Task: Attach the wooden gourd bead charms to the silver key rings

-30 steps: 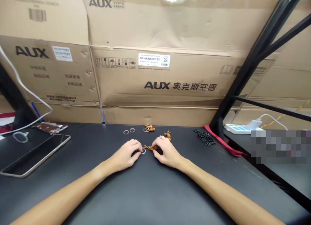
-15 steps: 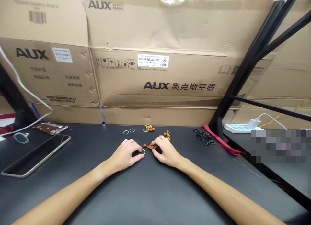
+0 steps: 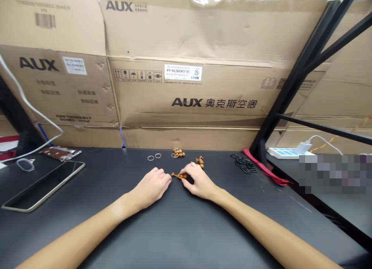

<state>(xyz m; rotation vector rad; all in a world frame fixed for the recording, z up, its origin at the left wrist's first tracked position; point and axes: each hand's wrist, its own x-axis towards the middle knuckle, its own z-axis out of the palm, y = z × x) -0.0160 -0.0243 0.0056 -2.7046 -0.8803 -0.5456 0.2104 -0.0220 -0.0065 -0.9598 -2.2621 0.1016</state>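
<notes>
My right hand (image 3: pixel 197 182) pinches a small brown wooden gourd pendant (image 3: pixel 184 176), its yellow-orange cord pointing left. Close to the cord's end, my left hand (image 3: pixel 155 185) is closed, with its fingers curled down. The metal ring seen in it half a second ago is now hidden by those fingers. Just beyond my right hand, another gourd pendant (image 3: pixel 201 163) lies on the black tabletop (image 3: pixel 174 234). Farther back is a gourd pendant (image 3: pixel 180 154) with a metal ring (image 3: pixel 173 155) at its cord. Two loose metal rings (image 3: pixel 154 157) rest beyond my left hand.
A phone (image 3: pixel 43 185) lies at the left, near a brown packet (image 3: pixel 59 153) and a white cable (image 3: pixel 27 100). Black clips (image 3: pixel 245 164) are piled at the right beside a red strap (image 3: pixel 266 170). Cardboard (image 3: pixel 186 118) walls the back; a black metal frame (image 3: pixel 276 106) stands right.
My left hand has turned over and its fingers have closed downward, so the ring no longer shows. My right hand keeps the pendant in place.
</notes>
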